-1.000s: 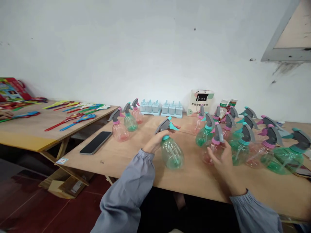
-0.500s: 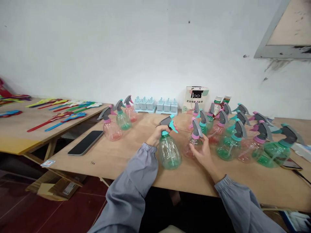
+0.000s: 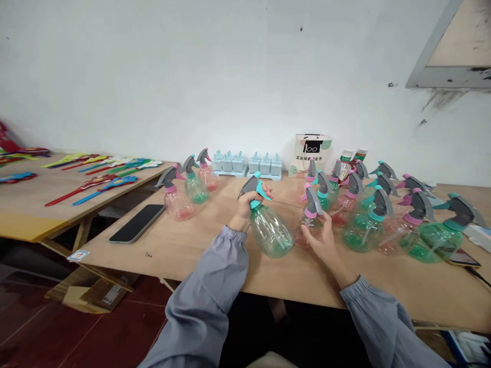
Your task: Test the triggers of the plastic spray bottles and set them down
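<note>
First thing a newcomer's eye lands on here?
The translucent green plastic spray bottle, tilted in the left hand at centre. Next, the translucent pink plastic spray bottle in the right hand, beside clustered green and pink bottles. Then flat multicoloured sticks on the brown table at left.

The brown table (image 3: 207,225) carries spray bottles (image 3: 362,232) and a phone (image 3: 137,224).

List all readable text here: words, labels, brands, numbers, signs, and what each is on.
"互连网眼 … 市": cream bag against the wall; the part between is unclear.
Tag at the left corner of the table: has a mark, maybe a number; too small to read.
Labels on the two bottles with red contents beside the bag: too small to read.
Carton label below the table: too blurred to read.
</note>
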{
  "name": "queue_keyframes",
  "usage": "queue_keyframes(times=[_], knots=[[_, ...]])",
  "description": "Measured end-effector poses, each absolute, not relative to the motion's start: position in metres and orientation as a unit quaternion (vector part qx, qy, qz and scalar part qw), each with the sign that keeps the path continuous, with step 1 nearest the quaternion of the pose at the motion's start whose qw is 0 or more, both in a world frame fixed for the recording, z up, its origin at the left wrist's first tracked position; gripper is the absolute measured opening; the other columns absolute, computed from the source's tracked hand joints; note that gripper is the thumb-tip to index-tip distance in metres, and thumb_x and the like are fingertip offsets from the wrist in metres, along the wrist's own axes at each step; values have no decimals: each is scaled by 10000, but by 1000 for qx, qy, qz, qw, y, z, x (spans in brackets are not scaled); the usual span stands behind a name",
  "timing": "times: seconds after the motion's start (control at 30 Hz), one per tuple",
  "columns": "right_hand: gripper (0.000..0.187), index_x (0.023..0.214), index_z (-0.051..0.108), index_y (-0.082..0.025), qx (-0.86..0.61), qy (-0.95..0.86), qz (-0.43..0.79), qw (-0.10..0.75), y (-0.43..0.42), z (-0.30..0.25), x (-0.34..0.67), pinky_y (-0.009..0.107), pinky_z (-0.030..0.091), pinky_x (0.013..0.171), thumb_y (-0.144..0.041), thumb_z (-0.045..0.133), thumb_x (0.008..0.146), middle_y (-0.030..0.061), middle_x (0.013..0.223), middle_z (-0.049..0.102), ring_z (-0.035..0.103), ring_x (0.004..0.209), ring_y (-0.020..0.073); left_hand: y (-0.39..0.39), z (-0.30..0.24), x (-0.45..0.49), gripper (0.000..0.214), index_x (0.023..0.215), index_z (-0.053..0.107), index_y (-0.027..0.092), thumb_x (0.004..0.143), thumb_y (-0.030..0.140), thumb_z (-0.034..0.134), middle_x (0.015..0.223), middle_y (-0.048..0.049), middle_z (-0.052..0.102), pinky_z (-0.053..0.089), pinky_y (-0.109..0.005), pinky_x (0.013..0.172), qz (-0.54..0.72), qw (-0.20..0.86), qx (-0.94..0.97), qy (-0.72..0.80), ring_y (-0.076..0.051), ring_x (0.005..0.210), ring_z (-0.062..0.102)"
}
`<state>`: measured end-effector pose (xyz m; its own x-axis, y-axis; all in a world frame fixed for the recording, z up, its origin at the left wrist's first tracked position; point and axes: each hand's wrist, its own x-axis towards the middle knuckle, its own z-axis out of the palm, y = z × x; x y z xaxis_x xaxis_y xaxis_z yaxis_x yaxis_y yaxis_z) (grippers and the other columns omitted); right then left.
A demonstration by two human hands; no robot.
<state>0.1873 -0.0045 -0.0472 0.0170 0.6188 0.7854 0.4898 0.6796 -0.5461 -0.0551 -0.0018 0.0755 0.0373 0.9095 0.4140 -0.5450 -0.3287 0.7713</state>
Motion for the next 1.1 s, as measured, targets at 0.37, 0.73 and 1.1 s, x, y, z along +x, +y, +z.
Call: queue_keyframes(times=[0.37,0.73,1.1], knots=[[617,1437,404,-250,-402,-694,70,593,-7,-48,186,570,468,1105,-417,670,905,144,1332,551,571,1242,290,-4,72,-54,242,702,636,182,480,158,542,691,-30,680,523,-452,1022,629,582,466,219,-275,943,731],[626,1445,401,-255,-402,-693,66,594,-7,-49,186,559,491,1088,-421,671,906,141,1335,557,582,1239,286,-13,76,-52,272,756,682,179,497,168,597,758,-31,724,527,-448,1016,630,562,485,228,-287,973,733],[635,1452,409,-251,-400,-691,62,599,-7,-49,186,557,503,1070,-429,670,902,142,1325,565,591,1224,296,-42,84,-98,191,829,753,204,652,277,743,870,-48,770,535,-393,994,620,401,586,335,-273,1014,720]])
